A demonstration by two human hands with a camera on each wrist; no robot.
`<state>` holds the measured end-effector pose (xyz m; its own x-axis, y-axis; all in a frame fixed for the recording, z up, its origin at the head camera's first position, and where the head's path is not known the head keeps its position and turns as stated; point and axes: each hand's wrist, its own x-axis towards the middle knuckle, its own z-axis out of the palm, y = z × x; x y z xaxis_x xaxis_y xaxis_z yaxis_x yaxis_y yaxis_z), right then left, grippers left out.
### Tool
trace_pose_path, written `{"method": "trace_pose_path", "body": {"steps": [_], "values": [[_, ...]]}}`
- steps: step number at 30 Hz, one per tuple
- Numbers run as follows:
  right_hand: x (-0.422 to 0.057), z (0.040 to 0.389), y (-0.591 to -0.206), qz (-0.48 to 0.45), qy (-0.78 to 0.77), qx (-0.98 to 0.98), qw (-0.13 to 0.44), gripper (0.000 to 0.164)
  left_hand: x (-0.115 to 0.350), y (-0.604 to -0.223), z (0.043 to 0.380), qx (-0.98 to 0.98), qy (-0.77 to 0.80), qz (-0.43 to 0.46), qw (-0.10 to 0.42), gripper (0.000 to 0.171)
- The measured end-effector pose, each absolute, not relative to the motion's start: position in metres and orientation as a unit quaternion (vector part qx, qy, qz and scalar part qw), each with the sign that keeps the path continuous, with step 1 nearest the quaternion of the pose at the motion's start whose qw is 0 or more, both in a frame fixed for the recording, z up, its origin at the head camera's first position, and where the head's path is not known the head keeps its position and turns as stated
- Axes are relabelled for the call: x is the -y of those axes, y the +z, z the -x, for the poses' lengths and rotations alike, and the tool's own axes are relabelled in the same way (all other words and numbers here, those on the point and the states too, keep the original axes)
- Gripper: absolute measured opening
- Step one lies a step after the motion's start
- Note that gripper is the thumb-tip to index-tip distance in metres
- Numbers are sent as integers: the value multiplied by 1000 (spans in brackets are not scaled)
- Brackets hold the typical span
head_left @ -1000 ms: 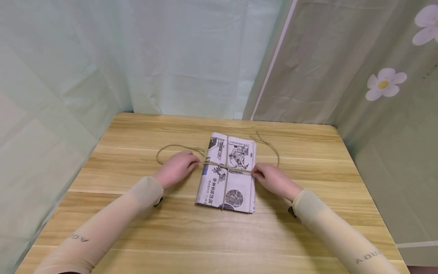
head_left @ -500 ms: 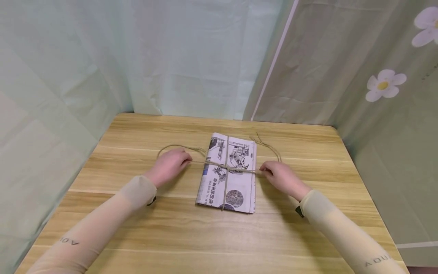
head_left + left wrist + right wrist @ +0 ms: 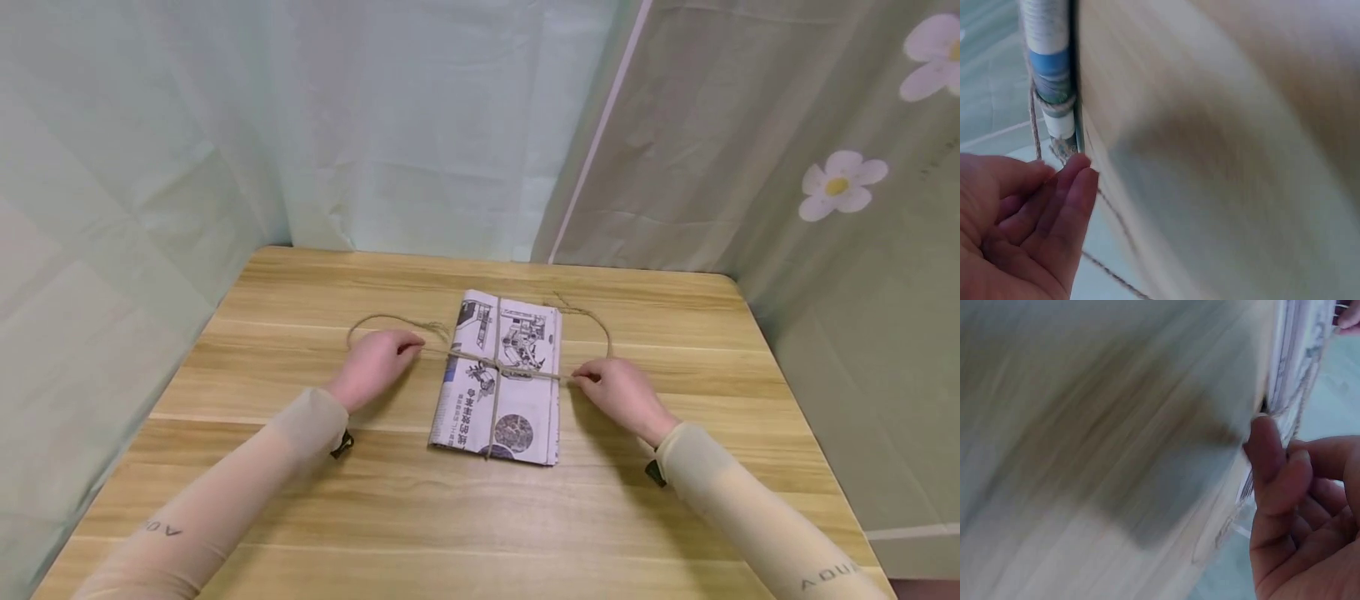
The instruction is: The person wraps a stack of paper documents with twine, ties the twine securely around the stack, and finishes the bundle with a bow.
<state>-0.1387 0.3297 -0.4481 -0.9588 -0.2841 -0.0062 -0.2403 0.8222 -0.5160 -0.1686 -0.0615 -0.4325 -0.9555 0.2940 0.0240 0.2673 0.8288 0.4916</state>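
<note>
A folded newspaper bundle [image 3: 517, 392] lies on the table with twine [image 3: 495, 417] running round it both lengthwise and crosswise, crossing near its middle. To its left, my left hand [image 3: 375, 362] pinches one end of the twine between thumb and fingers. On the other side my right hand [image 3: 622, 392] pinches the opposite length. Both stretches run out nearly straight from the crossing. In the left wrist view the twine [image 3: 1035, 125] passes along the bundle's folded edge into the left hand [image 3: 1035, 219]. The right wrist view has the right hand [image 3: 1304, 506] gripping twine beside the page edges.
A loose twine tail [image 3: 390, 317] curves behind the left hand, and another tail [image 3: 600, 321] arcs behind the right hand, both on the wooden table [image 3: 480, 533]. Curtains [image 3: 420, 125] hang along the table's back and sides.
Both hands have moved apart, left hand leftward and right hand rightward, drawing the twine out from the bundle. In the last half second they shift little. The bundle stays in place.
</note>
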Motion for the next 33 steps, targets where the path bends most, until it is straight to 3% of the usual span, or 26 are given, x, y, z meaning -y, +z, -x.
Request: {"method": "trace_pose_path", "body": {"steps": [7,16,20,24,33], "values": [[-323,142,-447,-21,-547,-831,99,40,54,-434,170,-869,484,-84,53,39],[-303,151,-445,-160,-781,-600,69,41,30,-427,175,-735,675,-40,46,37],[-299,153,-442,-175,-825,-534,67,22,22,-424,177,-713,699,-21,51,34],[-300,153,-438,-182,-858,-471,92,16,20,-423,180,-675,733,12,79,41],[-304,152,-437,-166,-873,-441,126,23,29,-414,183,-549,811,89,180,83]]}}
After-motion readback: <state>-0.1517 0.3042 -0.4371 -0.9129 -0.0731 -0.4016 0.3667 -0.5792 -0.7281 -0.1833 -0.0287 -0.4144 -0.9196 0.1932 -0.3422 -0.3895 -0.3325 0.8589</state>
